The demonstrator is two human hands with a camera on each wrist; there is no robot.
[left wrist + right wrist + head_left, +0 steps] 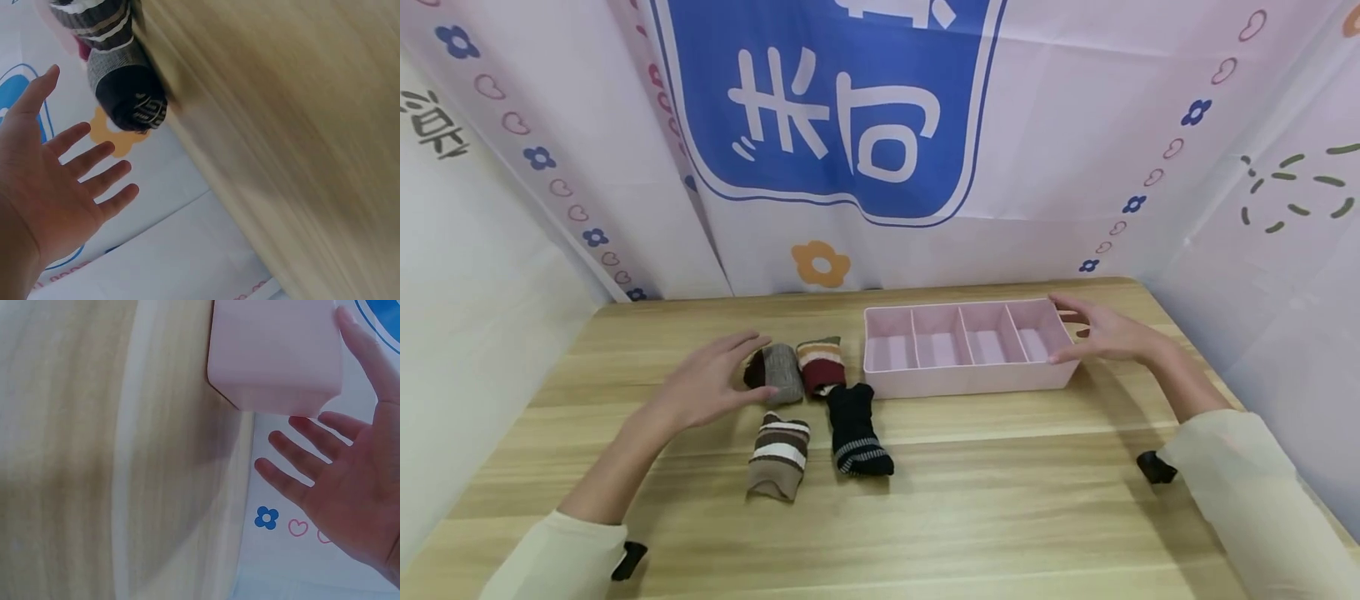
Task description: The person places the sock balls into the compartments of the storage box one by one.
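Note:
My left hand (706,385) is spread beside a rolled grey sock (784,375) with a dark end, thumb and fingertips close around its left side. In the left wrist view the palm faces the socks with the fingers apart. Right of the grey one lies a maroon, cream and orange striped sock (822,367). Nearer the front are a brown and white striped sock (778,457) and a black sock (859,433) with grey bands. At the right end of a pink divided box (962,382), my right hand (1108,332) has its fingers extended, thumb by the front corner.
The box's several compartments, such as the leftmost (891,337), hold nothing visible. A wood-grain table (1000,500) carries everything, and a printed cloth (1045,167) hangs behind its back edge. Black straps (1156,467) show at both sleeves.

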